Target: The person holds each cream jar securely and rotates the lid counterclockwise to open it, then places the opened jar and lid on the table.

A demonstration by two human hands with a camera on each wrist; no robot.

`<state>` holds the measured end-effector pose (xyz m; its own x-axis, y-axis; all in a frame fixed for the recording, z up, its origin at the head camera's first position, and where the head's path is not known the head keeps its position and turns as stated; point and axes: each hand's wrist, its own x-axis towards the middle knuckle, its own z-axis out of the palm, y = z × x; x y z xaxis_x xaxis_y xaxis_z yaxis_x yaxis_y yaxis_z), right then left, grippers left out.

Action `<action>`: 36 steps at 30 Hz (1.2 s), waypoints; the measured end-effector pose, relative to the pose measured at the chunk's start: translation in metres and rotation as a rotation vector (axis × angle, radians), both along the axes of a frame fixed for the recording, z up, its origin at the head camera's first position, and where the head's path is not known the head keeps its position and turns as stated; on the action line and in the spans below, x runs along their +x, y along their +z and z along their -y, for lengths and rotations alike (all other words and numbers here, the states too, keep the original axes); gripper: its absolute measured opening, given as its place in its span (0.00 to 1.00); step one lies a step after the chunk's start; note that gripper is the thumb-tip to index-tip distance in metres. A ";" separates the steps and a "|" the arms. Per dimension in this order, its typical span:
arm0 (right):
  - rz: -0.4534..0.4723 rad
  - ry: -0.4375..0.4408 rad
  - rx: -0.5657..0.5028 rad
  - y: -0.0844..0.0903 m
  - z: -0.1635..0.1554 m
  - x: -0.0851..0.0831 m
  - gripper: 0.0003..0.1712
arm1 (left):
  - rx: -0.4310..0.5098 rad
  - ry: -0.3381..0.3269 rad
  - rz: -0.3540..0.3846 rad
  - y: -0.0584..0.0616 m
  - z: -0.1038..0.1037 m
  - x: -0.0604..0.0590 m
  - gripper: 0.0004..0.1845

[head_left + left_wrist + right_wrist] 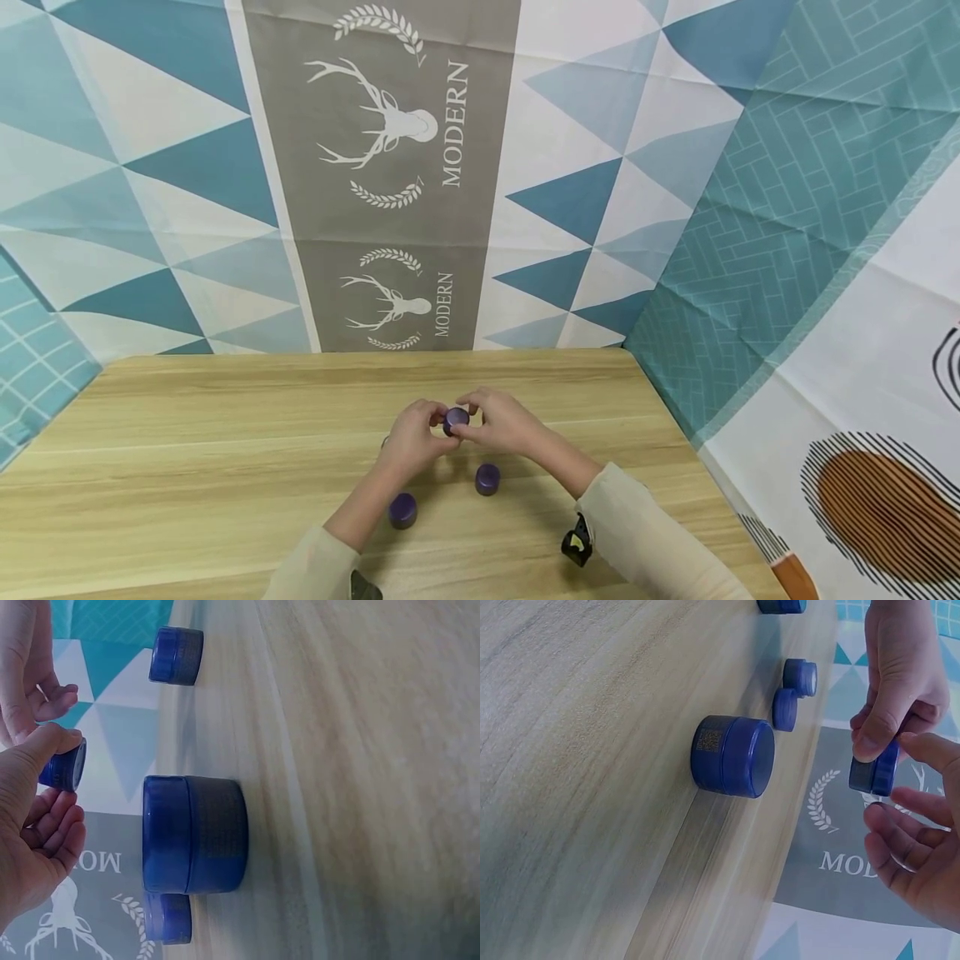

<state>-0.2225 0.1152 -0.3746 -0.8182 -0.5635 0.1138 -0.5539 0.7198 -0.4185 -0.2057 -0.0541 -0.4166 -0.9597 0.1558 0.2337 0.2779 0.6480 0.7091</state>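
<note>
Nearest the camera on a pale wooden table (pixel 187 467), two small purple jars stand apart: one jar (pixel 402 510) beside the left forearm, a second jar (pixel 487 479) between the wrists. Just beyond them, both hands meet above the tabletop around a third purple jar (pixel 456 420). The left hand (pixel 415 439) pinches it with curled thumb and fingers; the right hand (pixel 501 422) grips its other side, fingertips curled on the rim. The jar looks light, rigid and smooth-walled plastic, likely slippery, best held around its sides where lid meets body. Behind the table hangs a patterned backdrop (pixel 390 167) of blue triangles and a grey deer panel.
</note>
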 end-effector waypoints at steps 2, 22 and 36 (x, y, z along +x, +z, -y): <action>0.007 -0.017 -0.011 0.000 -0.001 -0.001 0.23 | 0.004 0.002 0.007 0.000 0.000 0.000 0.19; -0.013 -0.039 -0.014 -0.001 -0.001 -0.001 0.22 | 0.004 0.001 -0.027 -0.003 -0.002 -0.001 0.18; -0.001 -0.035 -0.003 -0.002 -0.001 0.000 0.24 | 0.001 -0.014 -0.026 -0.002 -0.002 0.000 0.19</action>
<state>-0.2222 0.1165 -0.3764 -0.8371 -0.5345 0.1163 -0.5290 0.7372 -0.4203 -0.2062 -0.0519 -0.4190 -0.9511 0.1692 0.2584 0.3052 0.6433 0.7022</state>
